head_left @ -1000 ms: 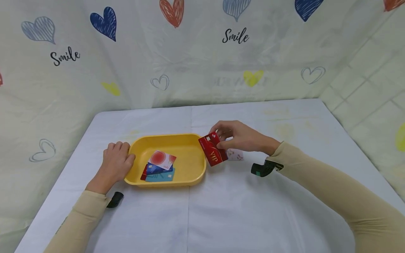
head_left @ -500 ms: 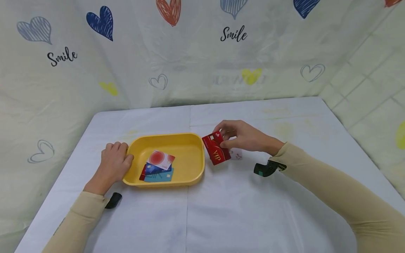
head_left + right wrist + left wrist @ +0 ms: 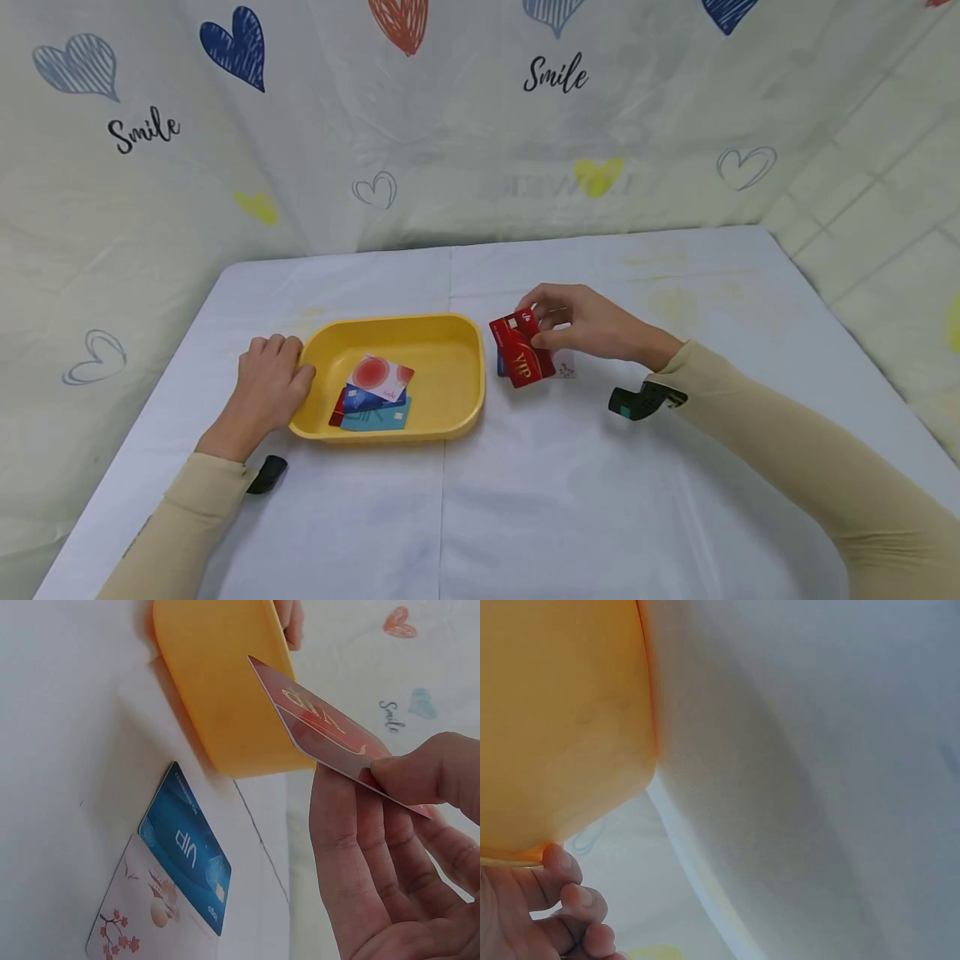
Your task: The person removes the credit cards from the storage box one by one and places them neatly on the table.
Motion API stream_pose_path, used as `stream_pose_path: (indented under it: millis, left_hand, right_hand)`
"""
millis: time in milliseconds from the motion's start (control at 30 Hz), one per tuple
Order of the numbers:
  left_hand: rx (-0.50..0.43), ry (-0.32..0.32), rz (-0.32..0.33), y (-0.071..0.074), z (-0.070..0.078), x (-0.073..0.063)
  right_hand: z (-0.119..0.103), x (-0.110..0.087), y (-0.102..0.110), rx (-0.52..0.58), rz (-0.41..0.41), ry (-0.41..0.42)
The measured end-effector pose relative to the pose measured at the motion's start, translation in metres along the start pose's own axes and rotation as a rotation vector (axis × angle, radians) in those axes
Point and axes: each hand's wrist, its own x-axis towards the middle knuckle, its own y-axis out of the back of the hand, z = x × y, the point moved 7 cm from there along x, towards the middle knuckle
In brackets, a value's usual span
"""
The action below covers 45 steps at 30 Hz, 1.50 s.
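Note:
My right hand (image 3: 592,321) pinches a red VIP card (image 3: 521,350) between thumb and fingers, holding it tilted above the table to the right of the yellow tray (image 3: 446,375). Below it on the table lie a blue VIP card (image 3: 187,847) and a pale floral card (image 3: 142,911), edge to edge; in the head view the red card covers most of the blue one. At the tray's left end my left hand (image 3: 270,387) grips the rim, fingertips (image 3: 559,859) curled at the edge. Inside the tray, a white-and-pink card (image 3: 382,379) tops a small overlapping pile.
In that pile are a dark blue card (image 3: 375,400), a light blue card (image 3: 378,417) and a red card (image 3: 337,410). A white cloth (image 3: 525,500) covers the table. Behind it hangs a curtain (image 3: 465,125) printed with hearts.
My right hand has drifted a little to the right with the red card, away from the tray. A bit of the blue card now shows behind it. My left hand stays on the rim.

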Motion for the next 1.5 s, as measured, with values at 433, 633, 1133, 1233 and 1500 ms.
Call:
stream_pose_path:
  millis: [433, 633, 1133, 1233, 1500]
  left_hand:
    - [0.019, 0.010, -0.009, -0.001, 0.000, 0.001]
    - [0.022, 0.001, 0.001, 0.000, 0.000, 0.000]
    - [0.011, -0.001, 0.012, -0.001, -0.001, 0.002]
    - [0.010, 0.004, 0.008, -0.001, -0.001, 0.001]
    - [0.016, 0.010, 0.008, -0.001, -0.001, 0.002]
  right_hand:
    - [0.014, -0.002, 0.004, 0.027, 0.011, -0.011]
    - [0.022, -0.002, 0.007, 0.007, 0.024, -0.026]
    - [0.043, -0.003, 0.013, 0.003, 0.052, -0.071]
    - [0.046, -0.005, 0.014, 0.010, 0.053, -0.076]
    - [0.053, -0.009, 0.016, 0.069, 0.058, -0.081]
